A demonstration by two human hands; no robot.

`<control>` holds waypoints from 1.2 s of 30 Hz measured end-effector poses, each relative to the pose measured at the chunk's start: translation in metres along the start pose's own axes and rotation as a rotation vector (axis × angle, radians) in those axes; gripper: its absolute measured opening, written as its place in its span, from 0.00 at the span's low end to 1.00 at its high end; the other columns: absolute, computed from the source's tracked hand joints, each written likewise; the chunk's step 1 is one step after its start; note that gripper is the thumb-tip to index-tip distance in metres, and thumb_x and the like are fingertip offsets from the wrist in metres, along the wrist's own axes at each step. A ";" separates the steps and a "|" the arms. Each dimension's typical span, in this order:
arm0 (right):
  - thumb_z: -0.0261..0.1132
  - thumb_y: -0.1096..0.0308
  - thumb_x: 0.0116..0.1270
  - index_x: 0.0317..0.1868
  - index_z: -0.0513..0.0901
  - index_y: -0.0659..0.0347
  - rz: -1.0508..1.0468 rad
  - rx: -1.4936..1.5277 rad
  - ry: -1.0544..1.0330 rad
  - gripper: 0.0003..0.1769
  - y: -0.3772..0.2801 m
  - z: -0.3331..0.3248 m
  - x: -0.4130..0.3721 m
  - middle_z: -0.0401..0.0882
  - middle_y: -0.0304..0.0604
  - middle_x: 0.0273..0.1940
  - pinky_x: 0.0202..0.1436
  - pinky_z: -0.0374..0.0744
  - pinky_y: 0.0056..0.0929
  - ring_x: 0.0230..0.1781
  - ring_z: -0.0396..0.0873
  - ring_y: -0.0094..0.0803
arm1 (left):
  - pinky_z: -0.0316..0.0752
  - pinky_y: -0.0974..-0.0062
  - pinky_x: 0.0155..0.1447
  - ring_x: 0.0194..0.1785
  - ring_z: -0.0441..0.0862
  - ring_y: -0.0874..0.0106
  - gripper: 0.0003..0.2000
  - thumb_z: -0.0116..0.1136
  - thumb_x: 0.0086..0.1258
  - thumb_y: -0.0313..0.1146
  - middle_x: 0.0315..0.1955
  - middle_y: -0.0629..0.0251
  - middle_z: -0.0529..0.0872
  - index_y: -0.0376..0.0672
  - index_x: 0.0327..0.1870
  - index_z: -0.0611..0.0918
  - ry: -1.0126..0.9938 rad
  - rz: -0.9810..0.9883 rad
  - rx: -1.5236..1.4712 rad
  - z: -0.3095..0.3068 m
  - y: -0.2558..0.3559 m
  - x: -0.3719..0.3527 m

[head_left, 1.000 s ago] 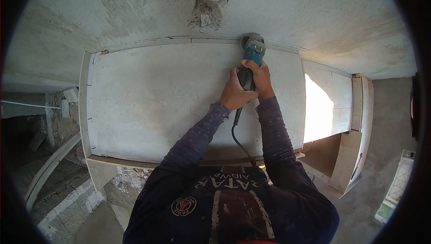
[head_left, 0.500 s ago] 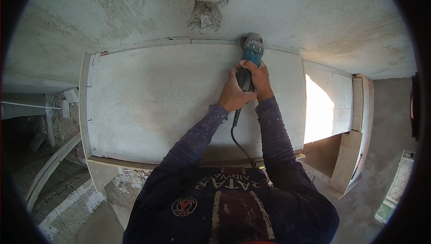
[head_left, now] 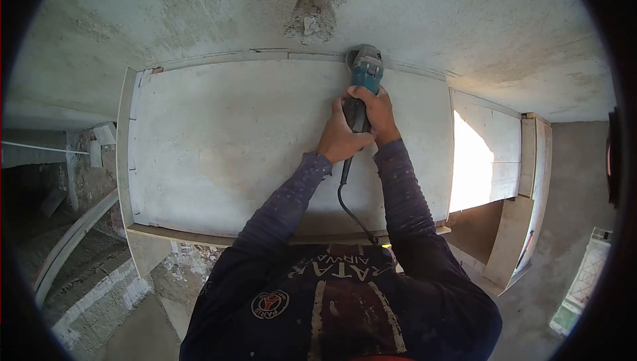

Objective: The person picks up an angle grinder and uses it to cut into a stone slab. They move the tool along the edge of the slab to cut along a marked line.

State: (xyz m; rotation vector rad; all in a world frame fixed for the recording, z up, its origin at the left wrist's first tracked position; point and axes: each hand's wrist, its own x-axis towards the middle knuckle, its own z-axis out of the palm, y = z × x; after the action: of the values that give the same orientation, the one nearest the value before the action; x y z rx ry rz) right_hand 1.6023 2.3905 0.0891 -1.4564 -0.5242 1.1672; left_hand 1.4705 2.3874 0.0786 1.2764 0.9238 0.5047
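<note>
Both hands grip a blue and black angle grinder. My left hand is closed around the rear of its black body, low on the grip. Further up, my right hand wraps the body just below the blue housing. The grinder's guarded head rests at the strip along the back edge of a pale panel, against the rough wall. I cannot make out the disc clearly. From the grinder's tail a black cord runs down toward my body.
A chipped hole marks the wall above the panel. To the right stand a sunlit panel and an open wooden box frame. Long curved strips lean at the left beside rubble. A wooden edge borders the panel's front.
The grinder and both hands have shifted slightly left along the panel's back edge. The camera view has tilted a little. Both hands keep their hold.
</note>
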 end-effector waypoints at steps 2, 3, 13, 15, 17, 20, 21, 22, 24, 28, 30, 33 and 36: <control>0.73 0.66 0.59 0.45 0.78 0.69 0.001 -0.014 -0.022 0.19 -0.002 0.003 0.000 0.82 0.44 0.35 0.35 0.83 0.31 0.31 0.85 0.31 | 0.82 0.74 0.43 0.42 0.85 0.69 0.51 0.73 0.51 0.35 0.49 0.51 0.79 0.28 0.74 0.53 -0.001 -0.011 -0.008 -0.003 0.003 -0.001; 0.73 0.66 0.59 0.45 0.78 0.69 0.002 -0.028 -0.035 0.19 -0.004 0.003 -0.001 0.82 0.44 0.35 0.36 0.83 0.31 0.31 0.84 0.31 | 0.82 0.73 0.47 0.46 0.84 0.67 0.51 0.73 0.51 0.36 0.51 0.49 0.78 0.28 0.74 0.53 0.002 -0.014 -0.006 -0.003 0.003 -0.001; 0.72 0.67 0.60 0.43 0.79 0.68 -0.003 -0.081 -0.063 0.16 0.001 0.007 0.009 0.84 0.44 0.34 0.35 0.83 0.30 0.30 0.84 0.31 | 0.81 0.69 0.56 0.56 0.83 0.61 0.54 0.74 0.50 0.37 0.58 0.44 0.75 0.28 0.76 0.51 0.053 0.059 0.016 -0.007 -0.003 0.003; 0.72 0.67 0.59 0.42 0.80 0.68 0.007 0.003 -0.064 0.15 0.005 0.006 0.009 0.84 0.44 0.34 0.35 0.83 0.29 0.30 0.84 0.30 | 0.82 0.69 0.54 0.54 0.84 0.61 0.54 0.74 0.50 0.37 0.57 0.44 0.76 0.27 0.75 0.51 0.027 0.005 -0.014 -0.010 0.000 0.001; 0.72 0.66 0.60 0.42 0.80 0.68 0.004 -0.017 -0.051 0.16 0.000 0.010 0.005 0.84 0.44 0.34 0.35 0.83 0.29 0.30 0.84 0.30 | 0.83 0.70 0.52 0.53 0.85 0.62 0.54 0.74 0.50 0.37 0.57 0.44 0.76 0.27 0.75 0.51 -0.008 -0.044 -0.043 -0.010 0.003 0.001; 0.72 0.66 0.60 0.42 0.80 0.68 -0.016 -0.034 -0.055 0.16 0.003 0.009 0.009 0.84 0.44 0.34 0.35 0.82 0.30 0.30 0.84 0.30 | 0.81 0.65 0.59 0.57 0.85 0.54 0.52 0.75 0.52 0.40 0.57 0.38 0.78 0.27 0.73 0.53 0.053 0.054 0.015 -0.009 -0.006 0.003; 0.72 0.66 0.60 0.42 0.80 0.68 -0.019 -0.032 -0.066 0.16 0.007 0.008 0.011 0.84 0.44 0.34 0.34 0.82 0.30 0.29 0.84 0.30 | 0.80 0.65 0.60 0.57 0.85 0.53 0.52 0.75 0.53 0.40 0.57 0.38 0.78 0.27 0.73 0.53 0.051 0.046 0.004 -0.009 -0.009 0.003; 0.72 0.66 0.60 0.42 0.80 0.68 -0.017 -0.030 -0.065 0.16 0.005 0.010 0.008 0.84 0.44 0.34 0.34 0.82 0.30 0.29 0.84 0.30 | 0.80 0.65 0.60 0.57 0.84 0.53 0.52 0.75 0.53 0.41 0.57 0.38 0.78 0.26 0.73 0.53 0.046 0.036 -0.007 -0.009 -0.010 0.002; 0.72 0.66 0.60 0.43 0.80 0.68 -0.014 -0.081 -0.080 0.16 0.000 0.014 0.003 0.83 0.44 0.34 0.34 0.82 0.29 0.29 0.84 0.30 | 0.80 0.65 0.60 0.57 0.84 0.53 0.52 0.74 0.53 0.41 0.57 0.38 0.78 0.26 0.72 0.53 0.065 0.070 0.003 -0.010 -0.013 0.000; 0.72 0.66 0.60 0.43 0.79 0.68 -0.002 -0.074 -0.087 0.16 0.000 0.021 0.000 0.83 0.44 0.34 0.34 0.83 0.29 0.29 0.84 0.30 | 0.80 0.64 0.61 0.58 0.84 0.52 0.52 0.74 0.53 0.40 0.57 0.38 0.77 0.25 0.72 0.52 0.033 -0.019 -0.020 -0.016 -0.004 -0.006; 0.72 0.66 0.60 0.43 0.79 0.68 -0.001 -0.064 -0.095 0.17 0.003 0.019 0.006 0.83 0.44 0.34 0.34 0.83 0.30 0.29 0.84 0.30 | 0.80 0.64 0.61 0.58 0.84 0.52 0.52 0.74 0.53 0.40 0.57 0.38 0.77 0.25 0.72 0.52 0.042 -0.006 -0.019 -0.018 -0.003 -0.007; 0.72 0.66 0.60 0.44 0.78 0.68 0.000 -0.064 -0.103 0.17 0.000 0.023 0.005 0.83 0.44 0.34 0.34 0.84 0.30 0.30 0.84 0.31 | 0.80 0.64 0.61 0.58 0.84 0.52 0.52 0.74 0.53 0.40 0.57 0.37 0.77 0.26 0.72 0.52 0.057 0.012 -0.012 -0.018 -0.008 -0.003; 0.72 0.67 0.60 0.44 0.78 0.68 0.016 -0.045 -0.116 0.17 -0.001 0.029 0.004 0.82 0.44 0.34 0.34 0.84 0.30 0.30 0.84 0.31 | 0.80 0.64 0.60 0.58 0.84 0.53 0.52 0.74 0.52 0.40 0.57 0.37 0.77 0.26 0.72 0.52 0.075 0.012 0.012 -0.022 -0.005 -0.006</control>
State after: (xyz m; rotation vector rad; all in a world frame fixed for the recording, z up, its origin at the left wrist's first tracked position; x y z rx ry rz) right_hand 1.5789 2.4077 0.0926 -1.4393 -0.6227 1.2651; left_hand 1.4480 2.3946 0.0754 1.2819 0.9838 0.5597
